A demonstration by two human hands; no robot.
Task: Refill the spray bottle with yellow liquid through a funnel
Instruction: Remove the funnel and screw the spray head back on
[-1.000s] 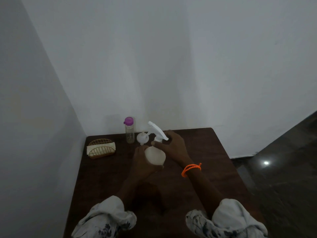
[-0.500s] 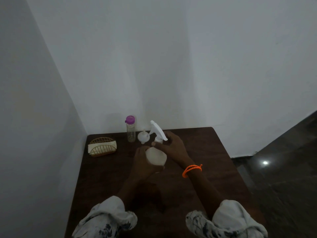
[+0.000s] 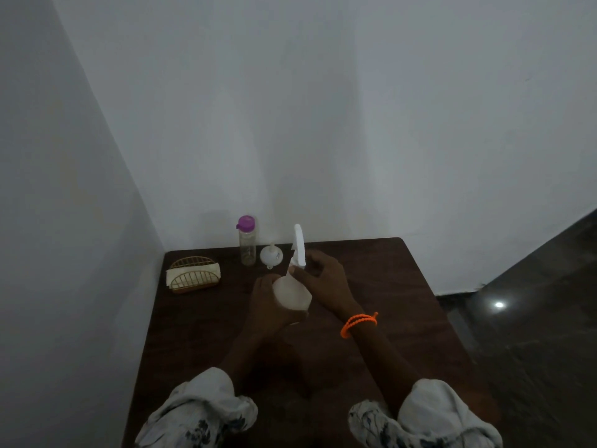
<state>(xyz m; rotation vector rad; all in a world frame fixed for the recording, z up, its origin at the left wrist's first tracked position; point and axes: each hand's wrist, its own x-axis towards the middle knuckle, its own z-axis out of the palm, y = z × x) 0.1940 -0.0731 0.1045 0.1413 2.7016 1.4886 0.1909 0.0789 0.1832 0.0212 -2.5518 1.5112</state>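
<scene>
While the only view is the head camera, looking down into a dim corner, it takes in a dark brown wooden table [image 3: 403, 286] set against two white walls. Item, centre of the table: a white spray bottle [image 3: 292, 294], held above the surface between both hands, its body rounded and pale. Item: the white trigger head [image 3: 298, 245], standing upright on the bottle's neck, nozzle end uppermost. Left hand [image 3: 269, 305]: fingers curled around the bottle's body from the left and below, gripping it. Right hand [image 3: 323, 281]: fingers and thumb curled around the collar at the base of the trigger head, pinching it; an orange braided band [image 3: 358, 323] sits on that wrist. Item, far edge by the wall: a clear bottle with a purple cap [image 3: 247, 240], upright; its contents are too dim to tell. Item, just right of it: a small white funnel [image 3: 271, 255], resting on the table, apart from both bottles. Item, far left corner: a gold wire holder [image 3: 193, 279] with a folded pale cloth in it. Bottom of the view: two rolled-up white patterned sleeves [image 3: 200, 412].
</scene>
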